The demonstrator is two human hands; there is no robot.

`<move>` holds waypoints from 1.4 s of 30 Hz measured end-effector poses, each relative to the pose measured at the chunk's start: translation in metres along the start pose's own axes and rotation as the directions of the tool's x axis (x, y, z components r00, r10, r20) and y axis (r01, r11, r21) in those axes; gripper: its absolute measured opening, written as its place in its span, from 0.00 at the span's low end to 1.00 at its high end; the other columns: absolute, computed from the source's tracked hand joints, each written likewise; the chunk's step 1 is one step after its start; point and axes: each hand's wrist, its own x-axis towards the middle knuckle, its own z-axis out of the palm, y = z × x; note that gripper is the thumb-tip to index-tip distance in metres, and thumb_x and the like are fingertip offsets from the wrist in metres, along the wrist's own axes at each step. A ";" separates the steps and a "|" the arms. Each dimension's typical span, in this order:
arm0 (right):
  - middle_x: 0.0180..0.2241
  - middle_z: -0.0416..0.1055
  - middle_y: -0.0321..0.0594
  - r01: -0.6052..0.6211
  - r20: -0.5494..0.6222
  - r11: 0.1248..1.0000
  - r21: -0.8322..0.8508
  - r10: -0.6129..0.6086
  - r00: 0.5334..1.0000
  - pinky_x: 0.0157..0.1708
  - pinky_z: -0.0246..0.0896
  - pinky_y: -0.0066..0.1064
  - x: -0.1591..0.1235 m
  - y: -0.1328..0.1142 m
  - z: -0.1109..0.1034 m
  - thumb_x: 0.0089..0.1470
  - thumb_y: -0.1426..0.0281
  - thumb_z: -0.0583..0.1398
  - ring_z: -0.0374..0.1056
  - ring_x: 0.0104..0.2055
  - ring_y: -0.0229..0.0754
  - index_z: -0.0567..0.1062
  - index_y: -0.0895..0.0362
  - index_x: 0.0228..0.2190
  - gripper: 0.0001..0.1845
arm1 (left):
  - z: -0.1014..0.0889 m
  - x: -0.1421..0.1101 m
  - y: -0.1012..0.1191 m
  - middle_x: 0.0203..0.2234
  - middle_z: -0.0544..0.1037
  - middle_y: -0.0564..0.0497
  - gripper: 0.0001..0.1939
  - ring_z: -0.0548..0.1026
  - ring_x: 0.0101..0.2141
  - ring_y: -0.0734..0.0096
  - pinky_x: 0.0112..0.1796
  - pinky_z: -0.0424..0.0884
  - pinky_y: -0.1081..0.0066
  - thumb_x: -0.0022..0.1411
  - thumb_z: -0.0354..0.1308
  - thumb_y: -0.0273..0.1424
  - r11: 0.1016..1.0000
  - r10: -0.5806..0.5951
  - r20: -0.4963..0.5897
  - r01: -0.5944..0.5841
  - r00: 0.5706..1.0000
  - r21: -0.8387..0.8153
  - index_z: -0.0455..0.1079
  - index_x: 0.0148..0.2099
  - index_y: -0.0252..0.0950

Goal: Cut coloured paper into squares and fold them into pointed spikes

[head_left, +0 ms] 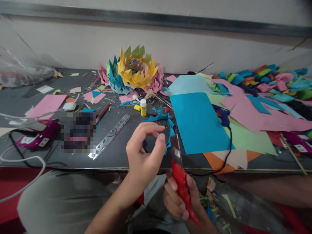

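Note:
My left hand (146, 151) hovers over the table's front edge, thumb and forefinger curled together in a pinch. Whatever sits between those fingertips, if anything, is too small to make out. Lower right of it, my right hand (179, 195) wraps round a red-handled cutter (180, 182), its thin tip pointing up and away from me. Just behind my left hand lies a ring of folded blue paper (172, 125), partly covered by the hand. A white glue bottle (143, 108) stands upright beyond it, with its yellow cap (137, 107) beside it.
Blue paper (200, 123) and a glue gun (222, 115) lie at right. Folded-paper rings (137, 76) stand at the back. A clear ruler (110, 136), a blurred-out object (79, 131) and a purple power strip (37, 135) are at left. Another person's arm (273, 190) reaches in at right.

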 end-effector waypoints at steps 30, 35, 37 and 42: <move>0.14 0.58 0.28 -0.075 -0.409 0.695 -0.715 -0.329 0.851 0.12 0.48 0.18 0.000 -0.016 0.004 0.43 0.49 0.61 0.51 0.13 0.27 0.69 0.58 0.26 0.23 | -0.003 -0.001 0.018 0.21 0.69 0.56 0.08 0.67 0.24 0.78 0.26 0.64 0.76 0.49 0.52 0.19 0.965 0.009 0.154 -0.049 0.988 0.258 0.63 0.23 0.35; 0.15 0.60 0.30 -0.058 -0.377 0.719 -0.693 -0.293 0.879 0.10 0.47 0.18 -0.002 -0.014 -0.002 0.44 0.50 0.60 0.53 0.12 0.27 0.71 0.58 0.27 0.23 | -0.003 0.000 0.017 0.20 0.68 0.55 0.07 0.67 0.24 0.77 0.26 0.64 0.76 0.49 0.52 0.20 0.976 -0.035 0.144 0.002 0.989 0.219 0.63 0.23 0.35; 0.15 0.60 0.30 -0.063 -0.390 0.730 -0.680 -0.288 0.875 0.10 0.47 0.18 -0.002 -0.014 -0.002 0.43 0.50 0.60 0.53 0.12 0.28 0.71 0.58 0.27 0.23 | -0.004 -0.001 0.017 0.21 0.68 0.55 0.07 0.67 0.24 0.76 0.26 0.64 0.75 0.50 0.52 0.21 0.981 -0.053 0.146 0.025 0.988 0.192 0.63 0.23 0.35; 0.14 0.62 0.31 -0.072 -0.426 0.791 -0.608 -0.249 0.870 0.10 0.47 0.18 -0.005 -0.015 0.000 0.44 0.52 0.61 0.53 0.12 0.28 0.70 0.58 0.28 0.21 | -0.008 -0.001 0.016 0.22 0.67 0.54 0.06 0.66 0.25 0.75 0.26 0.63 0.75 0.51 0.52 0.21 0.989 -0.109 0.150 0.093 0.983 0.112 0.63 0.24 0.36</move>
